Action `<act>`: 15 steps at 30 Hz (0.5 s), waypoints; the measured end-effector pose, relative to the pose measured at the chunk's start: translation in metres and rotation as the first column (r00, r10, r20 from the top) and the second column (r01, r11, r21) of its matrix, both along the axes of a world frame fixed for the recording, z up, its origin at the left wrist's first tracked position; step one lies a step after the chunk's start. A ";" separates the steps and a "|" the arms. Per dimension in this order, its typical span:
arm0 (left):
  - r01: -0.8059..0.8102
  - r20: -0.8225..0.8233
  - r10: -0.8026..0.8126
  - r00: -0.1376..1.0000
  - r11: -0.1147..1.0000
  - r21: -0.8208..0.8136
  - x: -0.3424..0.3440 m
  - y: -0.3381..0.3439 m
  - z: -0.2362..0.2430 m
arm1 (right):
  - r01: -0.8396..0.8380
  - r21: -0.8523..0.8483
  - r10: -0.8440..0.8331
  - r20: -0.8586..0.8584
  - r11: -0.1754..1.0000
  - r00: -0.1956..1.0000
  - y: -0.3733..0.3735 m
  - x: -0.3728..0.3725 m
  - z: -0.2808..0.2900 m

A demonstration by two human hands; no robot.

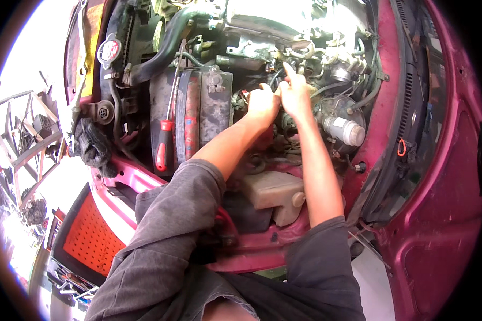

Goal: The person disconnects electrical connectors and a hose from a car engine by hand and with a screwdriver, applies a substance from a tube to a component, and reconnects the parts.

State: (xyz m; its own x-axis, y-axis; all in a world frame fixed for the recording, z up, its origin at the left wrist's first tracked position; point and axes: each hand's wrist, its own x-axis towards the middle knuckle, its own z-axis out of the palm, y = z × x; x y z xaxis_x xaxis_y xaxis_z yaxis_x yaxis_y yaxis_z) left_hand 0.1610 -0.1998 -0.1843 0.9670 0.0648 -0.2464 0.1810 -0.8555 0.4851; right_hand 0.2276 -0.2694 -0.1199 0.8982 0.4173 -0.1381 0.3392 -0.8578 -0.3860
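Both of my hands are close together, deep in a car's engine bay, just right of the battery [217,115]. My left hand [263,104] is closed with its thumb up; its fingers curl down out of sight, so what they grip is hidden. Right beside it, my right hand [294,93] has its index finger reaching forward among hoses and fittings below the engine [268,16]. Its other fingers are curled around something I cannot make out. A screwdriver [165,144] with a red and black handle lies on top of the battery, its shaft pointing away from me.
A black radiator hose [166,56] curves past the radiator cap [108,51]. At left are a long wrench [82,48] and a black glove [93,144]. An off-white plastic reservoir [270,187] sits below my forearms. An orange perforated panel [91,230] stands outside the magenta fender [251,259].
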 end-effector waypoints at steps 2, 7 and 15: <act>0.012 -0.038 -0.012 0.999 1.000 -0.005 0.005 -0.002 0.004 | 0.145 0.161 -0.124 -0.134 0.976 0.983 -0.006 -0.005 -0.016; 0.005 0.005 -0.006 1.000 0.997 0.074 0.000 -0.003 -0.017 | 0.501 0.349 -0.347 -0.418 0.792 0.840 0.008 0.005 -0.023; 0.060 0.017 -0.060 0.998 0.998 0.024 0.000 -0.004 -0.007 | 0.886 0.235 -0.087 -0.953 0.399 0.292 0.014 0.018 0.004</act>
State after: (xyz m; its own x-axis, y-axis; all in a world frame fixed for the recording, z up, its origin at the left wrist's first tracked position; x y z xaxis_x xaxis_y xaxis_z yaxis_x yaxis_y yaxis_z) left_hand 0.1605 -0.2042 -0.1911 0.9736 0.0119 -0.2279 0.1201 -0.8758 0.4675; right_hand 0.2457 -0.2550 -0.1155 0.5822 0.2140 -0.7844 -0.8003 -0.0195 -0.5993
